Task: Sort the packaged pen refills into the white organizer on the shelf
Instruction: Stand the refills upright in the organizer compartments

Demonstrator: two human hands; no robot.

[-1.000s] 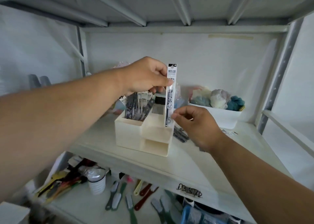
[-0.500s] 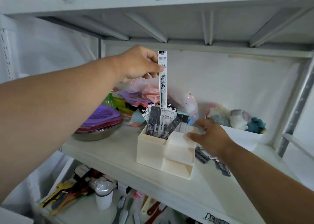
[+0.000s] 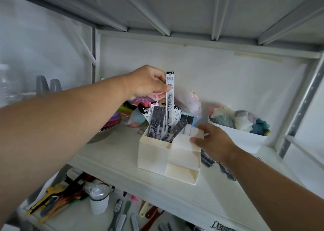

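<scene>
Two hands work at the shelf [image 3: 112,153] before us. At nine o'clock sits a metal bowl [image 3: 103,134], partly hidden behind our left forearm. Our left hand [image 3: 147,83], up around eleven o'clock from the organizer [image 3: 154,152], pinches a white refill packet [image 3: 169,97] near its top, holding it upright with its lower end down among the other packets [image 3: 157,124] standing in the tall back-left compartment. Our right hand [image 3: 213,141], at three o'clock of the organizer, rests on its right side with fingers loosely extended, thumb against the stepped front section. More dark packets [image 3: 208,160] lie flat on the shelf under that wrist. At two o'clock a white bin [image 3: 245,139] holds soft coloured bundles.
</scene>
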